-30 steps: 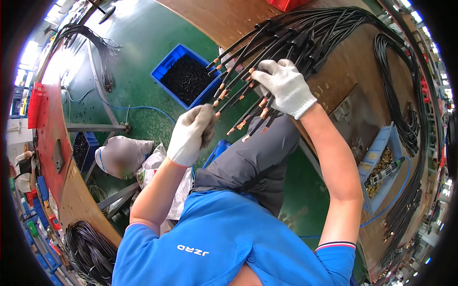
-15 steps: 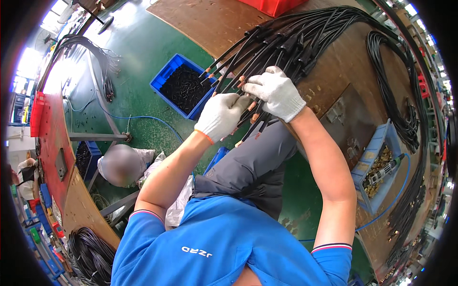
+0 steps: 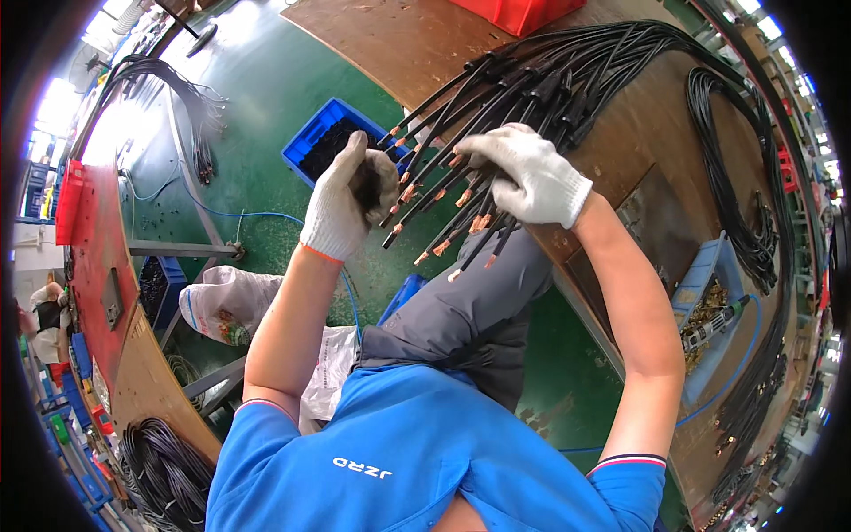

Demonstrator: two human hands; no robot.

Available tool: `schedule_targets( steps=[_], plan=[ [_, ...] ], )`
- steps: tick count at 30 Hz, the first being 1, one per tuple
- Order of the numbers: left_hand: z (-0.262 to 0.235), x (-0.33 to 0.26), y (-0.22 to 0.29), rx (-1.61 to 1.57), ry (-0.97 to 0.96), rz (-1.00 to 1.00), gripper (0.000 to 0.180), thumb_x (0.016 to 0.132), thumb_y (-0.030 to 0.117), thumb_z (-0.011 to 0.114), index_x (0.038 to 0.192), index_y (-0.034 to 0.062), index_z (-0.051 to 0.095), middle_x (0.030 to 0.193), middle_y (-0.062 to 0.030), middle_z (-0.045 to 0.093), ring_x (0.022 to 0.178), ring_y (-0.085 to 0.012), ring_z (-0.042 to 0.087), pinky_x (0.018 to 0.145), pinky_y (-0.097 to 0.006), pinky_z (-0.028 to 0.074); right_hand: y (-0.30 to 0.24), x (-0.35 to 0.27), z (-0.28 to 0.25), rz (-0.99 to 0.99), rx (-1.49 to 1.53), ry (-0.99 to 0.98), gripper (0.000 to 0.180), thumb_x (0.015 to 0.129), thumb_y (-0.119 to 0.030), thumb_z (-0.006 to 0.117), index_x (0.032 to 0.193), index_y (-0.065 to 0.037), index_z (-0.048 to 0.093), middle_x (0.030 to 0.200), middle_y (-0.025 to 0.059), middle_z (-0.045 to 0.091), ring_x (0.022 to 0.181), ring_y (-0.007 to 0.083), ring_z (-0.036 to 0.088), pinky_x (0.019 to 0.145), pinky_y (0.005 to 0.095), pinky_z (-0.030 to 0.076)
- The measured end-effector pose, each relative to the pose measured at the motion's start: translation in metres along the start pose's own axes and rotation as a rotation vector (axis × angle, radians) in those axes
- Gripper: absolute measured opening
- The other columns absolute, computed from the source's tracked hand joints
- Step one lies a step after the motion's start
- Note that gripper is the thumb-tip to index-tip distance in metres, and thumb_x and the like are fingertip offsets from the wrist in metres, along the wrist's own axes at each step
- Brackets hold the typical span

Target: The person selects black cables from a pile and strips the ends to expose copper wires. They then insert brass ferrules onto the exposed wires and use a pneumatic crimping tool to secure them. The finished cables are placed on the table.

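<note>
A brown wooden tabletop [image 3: 399, 44] carries a fanned bundle of black cables [image 3: 567, 80], whose bare copper ends stick out past its near edge. A red bin [image 3: 523, 13] sits at its far edge, and more coiled black cables [image 3: 736, 195] lie toward its right side beside a blue tray of brass parts [image 3: 709, 301].

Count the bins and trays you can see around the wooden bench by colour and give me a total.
Blue bins: 2, one on the green floor and one tray on the bench holding brass parts.
Red bins: 1, at the bench's far edge.
Total: 3.
</note>
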State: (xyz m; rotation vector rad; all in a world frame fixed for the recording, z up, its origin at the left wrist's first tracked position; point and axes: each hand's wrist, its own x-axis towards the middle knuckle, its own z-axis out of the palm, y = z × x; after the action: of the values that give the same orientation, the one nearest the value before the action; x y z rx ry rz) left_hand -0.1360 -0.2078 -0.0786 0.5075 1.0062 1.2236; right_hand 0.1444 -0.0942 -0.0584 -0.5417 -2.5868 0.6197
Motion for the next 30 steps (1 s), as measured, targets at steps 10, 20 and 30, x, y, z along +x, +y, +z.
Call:
schedule_targets(
  steps=[10,20,30],
  plan=[
    [0.038,0.035,-0.01,1.234,0.119,0.681,0.035,0.106,0.033,0.063,0.117,0.0026,0.077,0.076,-0.014,0.071,0.063,-0.0204,0.072,0.063,-0.037,0.053,0.026,0.037,0.024,0.056,-0.428,0.09,0.022,0.086,-0.013,0.076,0.108,-0.014,0.072,0.112,0.0079,0.066,0.102,0.0332,0.067,0.086,0.0452,0.059],
    [0.048,0.029,0.005,1.369,-0.03,0.342,0.034,0.103,0.032,0.068,0.101,-0.0012,0.077,0.07,-0.0168,0.067,0.06,-0.0226,0.062,0.065,-0.04,0.051,0.036,0.028,0.023,-0.031,-0.285,0.223,0.022,0.084,-0.018,0.081,0.104,-0.016,0.074,0.105,0.0025,0.068,0.097,0.0296,0.066,0.084,0.0428,0.057],
    [-0.05,-0.037,-0.015,-0.074,0.005,-0.017,0.042,0.111,0.048,0.056,0.1,0.0091,0.068,0.075,0.0019,0.058,0.06,-0.0074,0.054,0.052,-0.022,0.037,0.011,0.021,0.029,-0.168,-0.311,0.085,0.016,0.079,-0.028,0.081,0.084,-0.015,0.075,0.088,0.0027,0.069,0.1,0.0277,0.067,0.107,0.0476,0.047]
  ],
)
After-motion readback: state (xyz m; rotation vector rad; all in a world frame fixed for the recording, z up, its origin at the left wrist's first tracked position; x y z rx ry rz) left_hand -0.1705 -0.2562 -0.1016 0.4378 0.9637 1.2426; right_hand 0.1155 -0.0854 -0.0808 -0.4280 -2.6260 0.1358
